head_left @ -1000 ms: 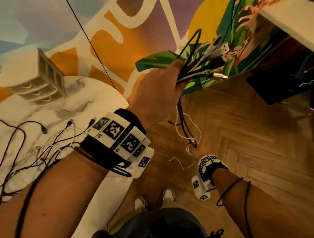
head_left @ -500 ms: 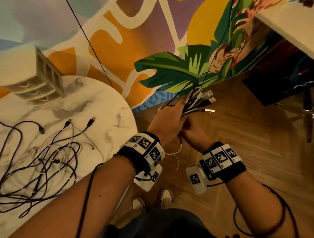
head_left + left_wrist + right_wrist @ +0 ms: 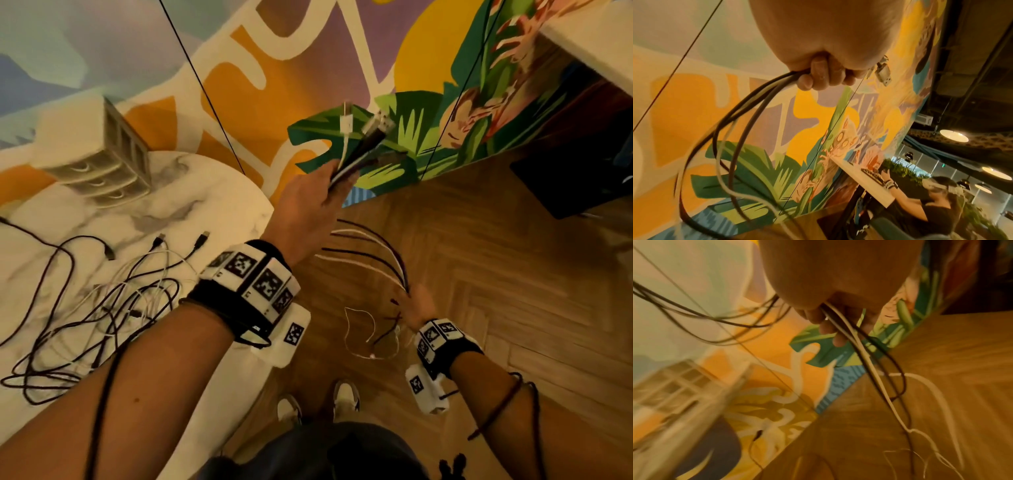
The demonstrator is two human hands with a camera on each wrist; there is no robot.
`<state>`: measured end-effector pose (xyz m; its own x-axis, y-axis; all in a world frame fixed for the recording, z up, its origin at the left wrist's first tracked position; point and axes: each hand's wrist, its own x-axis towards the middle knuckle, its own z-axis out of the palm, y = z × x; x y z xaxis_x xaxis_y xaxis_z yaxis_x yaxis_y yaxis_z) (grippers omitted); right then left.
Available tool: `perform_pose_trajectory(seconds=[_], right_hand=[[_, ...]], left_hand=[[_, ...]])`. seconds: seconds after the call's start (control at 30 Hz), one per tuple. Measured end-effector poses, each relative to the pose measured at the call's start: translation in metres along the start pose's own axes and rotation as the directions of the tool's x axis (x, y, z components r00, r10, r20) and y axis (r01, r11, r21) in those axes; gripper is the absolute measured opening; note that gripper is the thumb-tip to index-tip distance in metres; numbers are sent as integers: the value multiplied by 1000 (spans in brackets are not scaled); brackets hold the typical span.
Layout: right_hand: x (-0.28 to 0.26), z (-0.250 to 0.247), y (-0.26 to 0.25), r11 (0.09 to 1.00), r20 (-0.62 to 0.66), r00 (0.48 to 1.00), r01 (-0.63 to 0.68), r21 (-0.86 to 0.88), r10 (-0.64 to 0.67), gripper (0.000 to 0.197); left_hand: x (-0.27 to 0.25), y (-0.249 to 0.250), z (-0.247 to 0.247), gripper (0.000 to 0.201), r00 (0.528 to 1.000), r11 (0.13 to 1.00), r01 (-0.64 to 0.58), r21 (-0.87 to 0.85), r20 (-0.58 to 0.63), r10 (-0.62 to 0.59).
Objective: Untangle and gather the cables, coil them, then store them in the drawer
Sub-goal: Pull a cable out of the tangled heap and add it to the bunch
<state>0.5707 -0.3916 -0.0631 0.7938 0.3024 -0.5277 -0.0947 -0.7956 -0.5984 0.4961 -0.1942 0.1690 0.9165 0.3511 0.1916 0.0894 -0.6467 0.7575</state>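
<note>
My left hand [image 3: 318,202] is raised in front of the mural and grips a bundle of black and white cables [image 3: 356,154] near their plug ends; USB connectors [image 3: 378,123] stick out above the fist. In the left wrist view the curled fingers [image 3: 822,76] close round the strands. The cables arc down to my right hand [image 3: 416,306], held low over the floor, which grips them further along [image 3: 838,321]. Loose ends [image 3: 370,335] dangle below it. A tangle of more cables [image 3: 102,308] lies on the marble table [image 3: 205,198].
A small beige drawer unit [image 3: 102,161] stands at the back of the table, against the painted wall. A wooden herringbone floor [image 3: 513,274] lies to the right. My shoes [image 3: 346,397] are below. Another person sits at a desk [image 3: 865,183] in the left wrist view.
My hands were together half a second ago; now the left has risen with the plug ends and the right has slid down along the cables toward the floor.
</note>
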Motion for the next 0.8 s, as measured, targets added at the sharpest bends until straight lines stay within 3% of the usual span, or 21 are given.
perform_pose_trajectory(seconds=[0.07,0.17,0.27,0.33,0.37,0.43,0.5,0.53,0.6,0.67,0.73,0.8], right_hand=[[4,-4,21,991,45,995,-79,-104,84,19],[4,-16,32,975,121,981,-131,-181,155,26],[-7,-30,9,950,234,969,1,-312,75,21],[-22,-42,-22,933,228,967,183,-310,-114,23],[-33,-49,-40,937,206,950,276,-214,-233,21],[-53,-64,-74,921,196,907,336,195,-372,24],[-70,-76,-92,734,249,829,254,630,-500,22],[-76,-82,-97,623,273,788,171,764,-551,36],[-84,-87,-104,527,362,697,27,850,-620,56],[-88,-83,-113,608,404,681,77,790,-610,47],[-88,-75,-122,735,405,727,200,648,-555,37],[-88,-67,-130,799,384,782,228,557,-490,43]], left_hand=[[1,9,-2,27,1000,996,18,-84,-13,-19],[1,17,8,39,995,968,96,-231,33,-91],[-7,21,29,41,971,867,225,-445,180,-159],[-17,21,45,34,948,792,288,-538,276,-157],[-22,20,52,30,934,761,323,-563,319,-160],[-33,15,64,24,908,725,379,-575,381,-172],[-39,8,73,10,888,707,422,-568,418,-194],[-41,5,74,10,884,709,427,-561,424,-196],[-46,0,76,18,870,730,437,-526,452,-195],[-52,-3,76,33,838,759,450,-470,516,-178],[-57,-5,77,53,820,790,444,-422,547,-168],[-59,-10,77,57,842,842,385,-378,517,-153]])
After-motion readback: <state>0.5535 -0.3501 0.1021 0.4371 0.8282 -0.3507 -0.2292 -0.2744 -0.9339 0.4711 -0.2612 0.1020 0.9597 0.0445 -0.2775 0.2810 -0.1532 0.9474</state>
